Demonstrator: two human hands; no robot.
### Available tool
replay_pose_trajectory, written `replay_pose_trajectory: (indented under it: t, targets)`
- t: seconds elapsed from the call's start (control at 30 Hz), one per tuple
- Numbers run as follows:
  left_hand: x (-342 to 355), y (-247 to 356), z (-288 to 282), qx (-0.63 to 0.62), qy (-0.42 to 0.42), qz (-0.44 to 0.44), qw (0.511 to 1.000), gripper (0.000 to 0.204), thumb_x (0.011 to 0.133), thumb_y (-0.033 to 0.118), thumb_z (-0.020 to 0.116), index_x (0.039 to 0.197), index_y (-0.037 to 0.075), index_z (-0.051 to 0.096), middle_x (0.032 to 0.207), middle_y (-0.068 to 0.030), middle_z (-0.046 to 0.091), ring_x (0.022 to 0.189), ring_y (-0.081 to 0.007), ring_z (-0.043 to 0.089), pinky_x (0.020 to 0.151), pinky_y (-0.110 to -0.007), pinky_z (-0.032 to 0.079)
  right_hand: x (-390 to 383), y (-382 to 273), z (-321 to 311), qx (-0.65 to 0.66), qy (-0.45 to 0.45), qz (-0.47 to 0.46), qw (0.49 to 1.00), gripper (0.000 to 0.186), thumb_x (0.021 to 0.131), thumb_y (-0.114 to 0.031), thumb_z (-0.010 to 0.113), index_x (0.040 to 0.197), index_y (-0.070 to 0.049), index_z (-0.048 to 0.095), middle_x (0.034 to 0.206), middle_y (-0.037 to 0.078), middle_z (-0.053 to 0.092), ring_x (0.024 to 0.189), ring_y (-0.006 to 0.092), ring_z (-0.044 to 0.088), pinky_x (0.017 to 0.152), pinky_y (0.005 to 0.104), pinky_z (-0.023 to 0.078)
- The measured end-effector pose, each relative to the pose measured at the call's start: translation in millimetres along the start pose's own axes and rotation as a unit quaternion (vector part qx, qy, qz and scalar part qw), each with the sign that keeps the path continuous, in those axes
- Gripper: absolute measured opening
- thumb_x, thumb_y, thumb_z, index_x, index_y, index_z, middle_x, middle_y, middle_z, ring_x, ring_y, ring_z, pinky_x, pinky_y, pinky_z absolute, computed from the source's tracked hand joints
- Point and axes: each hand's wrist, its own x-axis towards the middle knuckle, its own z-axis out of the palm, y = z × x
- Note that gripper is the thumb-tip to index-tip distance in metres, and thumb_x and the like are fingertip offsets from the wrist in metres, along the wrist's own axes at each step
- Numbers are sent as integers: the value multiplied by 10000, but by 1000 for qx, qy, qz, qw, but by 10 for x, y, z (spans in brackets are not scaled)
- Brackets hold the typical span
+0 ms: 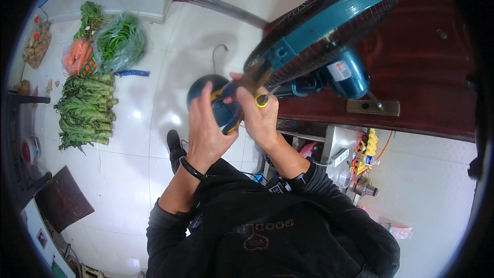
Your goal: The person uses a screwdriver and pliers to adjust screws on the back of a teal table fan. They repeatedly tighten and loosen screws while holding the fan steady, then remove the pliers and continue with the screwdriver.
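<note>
glossy white floor tiles (134, 175) spread under a standing fan (324, 33), which leans across the view with its teal-rimmed head toward a dark red door (422, 62) behind it. well to the left of the fan lie leafy stalks (87, 110), a clear bag of greens (121, 41) and bagged carrots (78, 56). the fan's round dark base (200, 86) sits low and left of its head, partly behind the hands, and a thin cord (214, 61) runs over the tiles just beyond that base.

both hands meet just below the fan's head, near its neck. the left hand (203, 128) has its fingers and thumb spread around the yellow handles of a two-handled tool (235, 124), perhaps pliers or shears; its front end is blurred. the right hand (262, 118) is curled around a yellow-and-black screwdriver (261, 101), its bare shaft pointing toward the fan's neck, while its fingers also reach to the two-handled tool. whether the blurred end touches the fan, i cannot tell.

i judge the step in hand to be readying or sorting tools for work on the fan. the next move probably calls for freeing one hand to steady the fan, then seating one tool squarely on whichever part needs it.
</note>
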Motion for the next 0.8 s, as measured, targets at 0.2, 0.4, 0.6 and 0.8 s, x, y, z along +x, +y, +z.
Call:
replay_pose_trajectory:
  t: [0.2, 0.4, 0.6, 0.8]
  targets:
    - [34, -70, 110, -14, 20, 4, 1000, 923, 644, 27, 832, 1436, 5, 359, 1172, -246, 526, 1097, -450, 521, 948, -495, 442, 17, 79, 4, -1, -15, -2, 1000, 302, 1033, -66, 529, 1294, 75, 590, 1063, 95, 680, 901, 133, 656, 813, 266, 537]
    - [80, -70, 105, 31, 29, 21, 999, 939, 678, 108, 882, 1449, 29, 352, 1202, -208, 517, 1106, -368, 564, 905, -434, 496, 49, 119, -37, -14, -29, -8, 999, 308, 1028, -54, 528, 1301, 73, 591, 1061, 83, 684, 826, 115, 653, 735, 242, 534]
    - [102, -21, 88, 5, 27, 12, 1000, 953, 634, 74, 869, 1439, 18, 362, 1167, -225, 534, 1088, -420, 525, 931, -484, 438, 32, 98, -66, -31, -27, -21, 999, 323, 1018, -38, 528, 1310, 82, 592, 1050, 82, 700, 764, 94, 654, 628, 207, 509]
    - [94, -51, 79, 30, 14, 20, 999, 928, 704, 108, 871, 1459, 42, 334, 1178, -203, 490, 1099, -386, 543, 893, -444, 486, 8, 55, -45, -13, -10, -25, 1000, 284, 998, -60, 587, 1241, 80, 632, 985, 99, 694, 721, 117, 670, 627, 244, 528]
